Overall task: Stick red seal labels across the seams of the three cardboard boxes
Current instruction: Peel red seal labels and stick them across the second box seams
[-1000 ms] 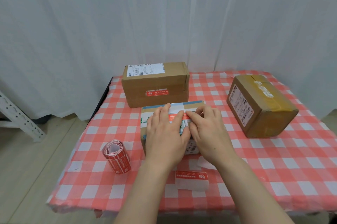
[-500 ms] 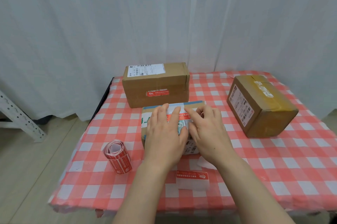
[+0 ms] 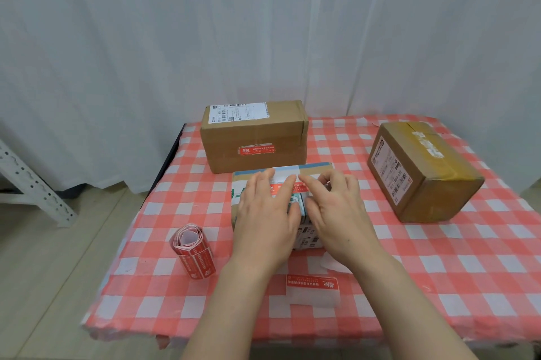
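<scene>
Since a second ago: hands slid slightly apart along the red seal label (image 3: 288, 187) on the near box (image 3: 314, 171); right index now stretched toward 10 o'clock over the label's right part, left fingers fanned flat over its left part. Likely meaning: label already down across the seam, now being smoothed, not positioned. Second box nearly done by the look of it.

Left hand (image 3: 268, 213): open, palm down, fingers spread, pressing box top and label; grasping nothing. Right hand (image 3: 333, 207): loosely open, index tip on label, other fingers curled lightly over the box's right edge; no pinch visible.

Near box at table centre, under both hands. Back box (image 3: 254, 134) at 12 o'clock, red label already on its front face. Right box (image 3: 424, 172) at 2 o'clock, no red label seen on the faces shown. Label roll (image 3: 193, 254) at 9 o'clock of the hands, loose label strip (image 3: 311, 286) at 6 o'clock, both lying on the checked tablecloth (image 3: 439, 272).
</scene>
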